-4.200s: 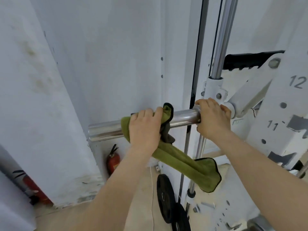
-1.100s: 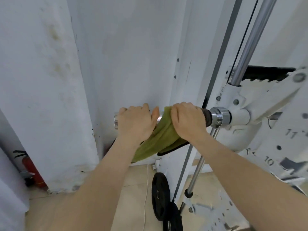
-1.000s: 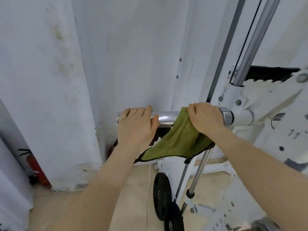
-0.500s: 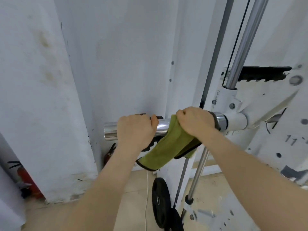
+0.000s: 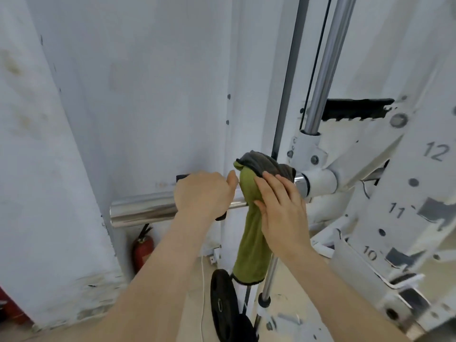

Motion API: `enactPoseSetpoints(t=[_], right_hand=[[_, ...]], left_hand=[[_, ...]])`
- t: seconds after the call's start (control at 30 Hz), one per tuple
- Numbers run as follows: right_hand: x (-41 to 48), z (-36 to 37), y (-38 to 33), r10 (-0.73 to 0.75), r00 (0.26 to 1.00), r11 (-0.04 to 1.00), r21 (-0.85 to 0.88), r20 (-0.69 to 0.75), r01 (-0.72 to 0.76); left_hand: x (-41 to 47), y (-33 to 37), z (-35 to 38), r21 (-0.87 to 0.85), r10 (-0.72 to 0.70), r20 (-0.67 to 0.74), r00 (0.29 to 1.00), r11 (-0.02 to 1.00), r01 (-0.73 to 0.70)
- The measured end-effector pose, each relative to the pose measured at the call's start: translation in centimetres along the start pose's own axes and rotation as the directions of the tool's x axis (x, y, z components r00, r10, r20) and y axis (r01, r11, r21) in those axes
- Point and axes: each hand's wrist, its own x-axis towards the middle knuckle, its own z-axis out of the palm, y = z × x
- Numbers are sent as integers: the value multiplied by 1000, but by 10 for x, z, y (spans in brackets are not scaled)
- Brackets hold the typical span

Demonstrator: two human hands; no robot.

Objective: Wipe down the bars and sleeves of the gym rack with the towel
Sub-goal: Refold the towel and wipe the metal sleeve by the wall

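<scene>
While the left hand [image 5: 202, 193] curls tight round the chrome sleeve [image 5: 143, 213], likely to stop it spinning, the right hand [image 5: 278, 208] lies nearly flat, fingers [image 5: 271, 183] extended, pressing the green towel [image 5: 249, 233] draped over the sleeve just beside that left thumb, its tail hanging below the palm, ready to rub.

Even, soft, bright light; faint shadows. Glare streaks the chrome bar [image 5: 143, 209]. Wide-angle bending at edges; lower right corner blurs.
</scene>
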Motion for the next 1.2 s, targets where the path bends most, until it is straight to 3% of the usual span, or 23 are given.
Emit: enactPoseSetpoints(t=[0.07,0.13,0.2,0.3,0.37,0.43,0.47,0.5,0.6,0.7,0.8,0.83,0.9,0.97,1.03,1.1,1.13,1.2], right_hand=[[18,-5,6,28,999,998,48,-40,-27],[47,-9,4,145,989,988,45,-10,-144],[78,-15,11,264,965,964,40,-8,-263],[115,-38,31,411,902,902,202,-135,-381],[122,-45,39,371,921,912,235,-119,-337],[112,-34,37,295,942,948,70,162,-309],[98,-25,36,271,914,960,-14,301,-280],[84,-19,34,245,907,969,-46,343,-244],[48,-20,38,155,966,987,16,206,-161],[13,-29,34,220,962,975,-23,159,-219],[19,-24,21,281,949,959,-88,142,-271],[31,-20,19,268,957,962,-89,106,-260],[53,-13,21,250,967,966,-90,57,-244],[77,-16,26,290,942,957,-58,166,-284],[101,-16,32,341,824,940,-147,452,-309],[128,-15,34,295,586,955,-216,754,-204],[138,-13,33,258,467,966,-216,846,-142],[151,-7,30,196,326,981,-185,925,-65]], left_hand=[[-11,-5,5,74,60,-163,985,996,-49],[-20,-7,9,131,96,-259,961,989,-64],[-24,-8,14,140,115,-315,942,987,-74],[-21,-9,19,130,104,-349,931,990,-62],[-21,-7,17,127,88,-347,934,991,-47],[-21,-5,17,133,108,-335,936,989,-66],[-21,-6,18,138,121,-340,933,987,-78],[-20,-7,18,141,133,-354,926,986,-88],[-18,-8,16,131,205,-362,909,977,-168],[-9,-6,5,153,213,-175,961,970,-187],[17,-10,0,8,26,127,992,1000,-27],[25,-12,-1,-81,-14,260,966,996,36],[35,-13,-8,-286,8,527,850,943,169],[39,-15,-10,-411,65,659,749,865,287],[40,-15,-11,-416,91,641,762,876,245],[35,-12,-9,-321,61,522,851,938,130],[29,-12,-7,-212,35,420,907,975,61],[12,-12,3,59,74,47,996,995,-76]])
